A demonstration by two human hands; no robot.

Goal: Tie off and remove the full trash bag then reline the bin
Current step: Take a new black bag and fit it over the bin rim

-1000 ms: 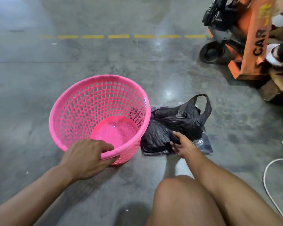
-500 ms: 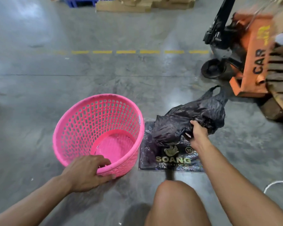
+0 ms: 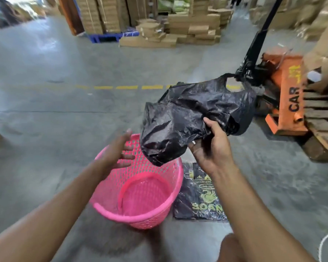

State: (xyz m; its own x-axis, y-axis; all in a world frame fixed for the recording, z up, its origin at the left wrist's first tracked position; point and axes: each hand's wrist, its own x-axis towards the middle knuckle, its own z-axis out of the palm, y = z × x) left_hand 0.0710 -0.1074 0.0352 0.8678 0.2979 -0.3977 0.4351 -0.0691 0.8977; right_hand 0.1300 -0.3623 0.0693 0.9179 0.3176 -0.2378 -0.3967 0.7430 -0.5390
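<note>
The right hand (image 3: 211,148) holds a crumpled black bag (image 3: 195,118) in the air above the pink bin (image 3: 140,191), its grip closed on the plastic with the thumb on top and the fingers underneath. The bag's long axis runs from lower left to upper right: its bunched end hangs low over the bin's far rim, and its handle loop points up and away toward the orange pallet jack (image 3: 284,95). The left hand (image 3: 119,150) hovers open above the bin's left rim, fingers spread, holding nothing, just short of the bag. The bin stands on the concrete floor (image 3: 45,129), empty and unlined, tilted toward the person. A flat black printed packet (image 3: 199,201) lies on the floor touching the bin's right side. Half a second earlier the left hand gripped the bin's near rim and the bag sat low, just above the packet; now the bag is raised over the bin and the left hand is off the rim.
</note>
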